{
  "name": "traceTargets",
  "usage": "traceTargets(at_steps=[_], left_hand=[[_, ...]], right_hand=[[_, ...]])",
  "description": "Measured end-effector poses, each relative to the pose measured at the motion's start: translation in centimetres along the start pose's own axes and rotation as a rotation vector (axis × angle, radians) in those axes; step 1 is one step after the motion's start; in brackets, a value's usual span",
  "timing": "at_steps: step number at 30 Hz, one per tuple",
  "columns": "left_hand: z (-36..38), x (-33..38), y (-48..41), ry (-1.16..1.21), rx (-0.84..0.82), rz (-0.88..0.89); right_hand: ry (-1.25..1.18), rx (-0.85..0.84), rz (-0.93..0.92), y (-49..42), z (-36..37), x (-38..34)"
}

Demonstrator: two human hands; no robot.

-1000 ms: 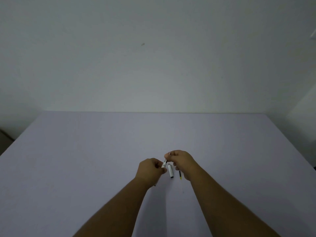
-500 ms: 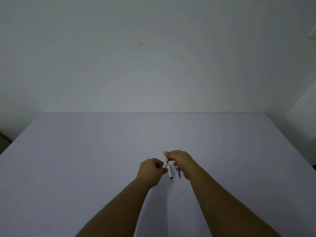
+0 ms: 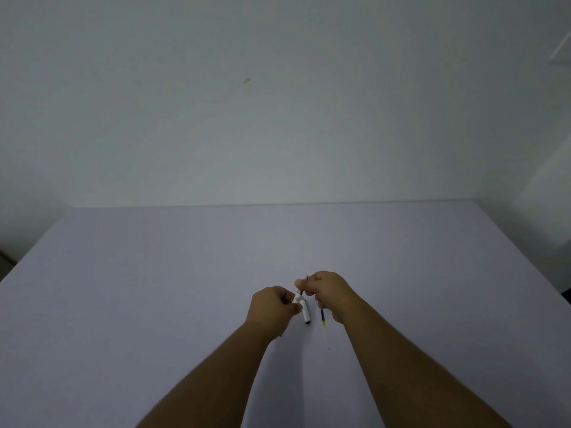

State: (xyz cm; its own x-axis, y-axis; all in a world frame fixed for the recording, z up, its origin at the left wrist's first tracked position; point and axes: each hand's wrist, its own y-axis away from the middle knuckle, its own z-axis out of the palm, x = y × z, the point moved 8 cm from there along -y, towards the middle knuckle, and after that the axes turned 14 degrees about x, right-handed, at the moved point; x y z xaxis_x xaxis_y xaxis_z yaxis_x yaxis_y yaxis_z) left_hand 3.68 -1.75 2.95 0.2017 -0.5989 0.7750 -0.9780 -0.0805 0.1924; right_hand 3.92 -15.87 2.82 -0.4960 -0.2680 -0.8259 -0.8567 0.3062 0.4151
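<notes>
Both ends of the white pen [image 3: 299, 296] are pinched mid-frame, barrel by left hand [image 3: 272, 307], tip by right hand [image 3: 329, 291], axis tilted up-right.

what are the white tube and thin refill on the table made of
White tube: likely smooth opaque plastic, evenly white with a dark end. Refill: probably thin clear plastic; its near part almost vanishes against the table, with dark and yellow sections.

Your worktop [image 3: 154, 288] is a plain, pale lilac surface that runs back to the wall. A short white tube [image 3: 306, 311] with a black end lies on it. Just to its right, not touching, lies a thin refill [image 3: 323, 319].
</notes>
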Motion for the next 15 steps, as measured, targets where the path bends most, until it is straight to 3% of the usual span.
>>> traceTargets(at_steps=[4, 11, 15], left_hand=[[0.11, 0.14, -0.10, 0.002, 0.009, -0.004], [0.32, 0.03, -0.18, -0.004, -0.001, -0.014], [0.23, 0.03, -0.31, -0.001, 0.010, -0.016]], right_hand=[[-0.102, -0.056, 0.085, 0.15, 0.46, 0.14], [0.011, -0.003, 0.028, -0.35, -0.09, 0.28], [-0.129, -0.046, 0.020, -0.36, 0.16, 0.10]])
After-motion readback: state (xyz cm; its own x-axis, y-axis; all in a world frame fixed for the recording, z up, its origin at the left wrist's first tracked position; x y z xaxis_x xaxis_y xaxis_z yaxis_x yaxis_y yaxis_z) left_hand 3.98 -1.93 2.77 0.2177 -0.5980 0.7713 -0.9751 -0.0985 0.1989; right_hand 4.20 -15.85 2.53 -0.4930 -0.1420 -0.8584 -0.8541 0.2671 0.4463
